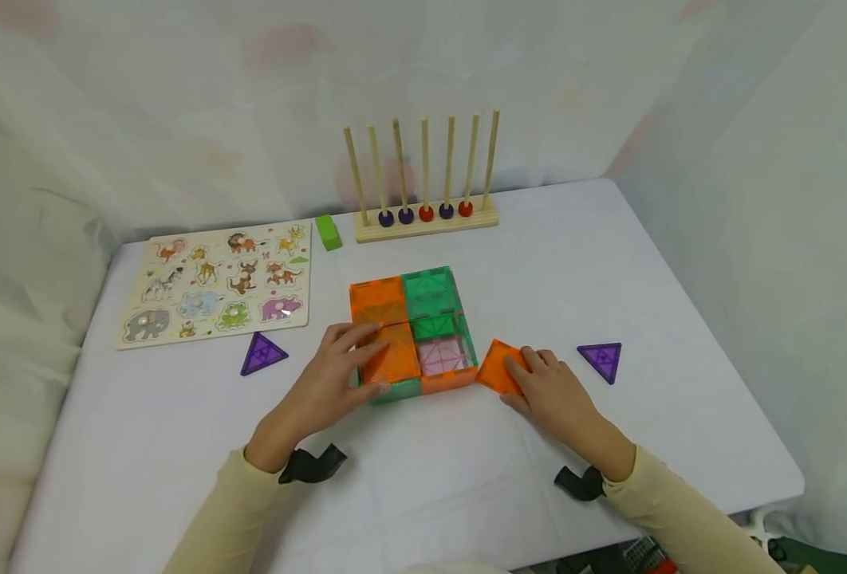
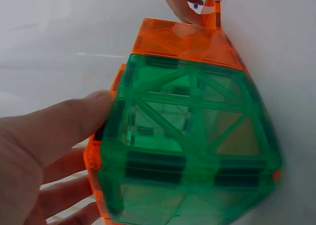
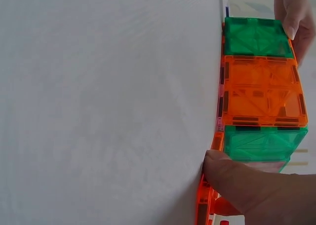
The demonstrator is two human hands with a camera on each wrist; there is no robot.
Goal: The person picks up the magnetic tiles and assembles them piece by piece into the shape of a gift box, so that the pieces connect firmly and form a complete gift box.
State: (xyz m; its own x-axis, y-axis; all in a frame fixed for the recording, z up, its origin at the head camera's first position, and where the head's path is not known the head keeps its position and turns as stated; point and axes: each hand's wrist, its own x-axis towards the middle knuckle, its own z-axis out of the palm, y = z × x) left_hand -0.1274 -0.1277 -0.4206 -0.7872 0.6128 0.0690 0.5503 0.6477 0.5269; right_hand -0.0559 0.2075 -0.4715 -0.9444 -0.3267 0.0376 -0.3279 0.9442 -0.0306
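Observation:
A low box of see-through magnetic tiles [image 1: 391,356] stands mid-table, with orange and green squares on top. At its front right corner the top is open, and a pink tile [image 1: 443,355] shows inside. My left hand [image 1: 330,379] rests on the box's front left part, fingers spread over the orange top. In the left wrist view its thumb touches the upper edge of a green side tile [image 2: 187,121]. An orange square magnetic tile [image 1: 498,367] is pinched between thumb and fingers of my right hand [image 1: 556,395], close beside the box's front right corner.
Purple triangle tiles lie left [image 1: 262,354] and right [image 1: 602,360] of the box. An animal puzzle board [image 1: 215,283] is at the left. Behind stand a green block [image 1: 328,233] and a wooden peg rack [image 1: 427,229] with red and dark blue beads. Fabric walls border the table.

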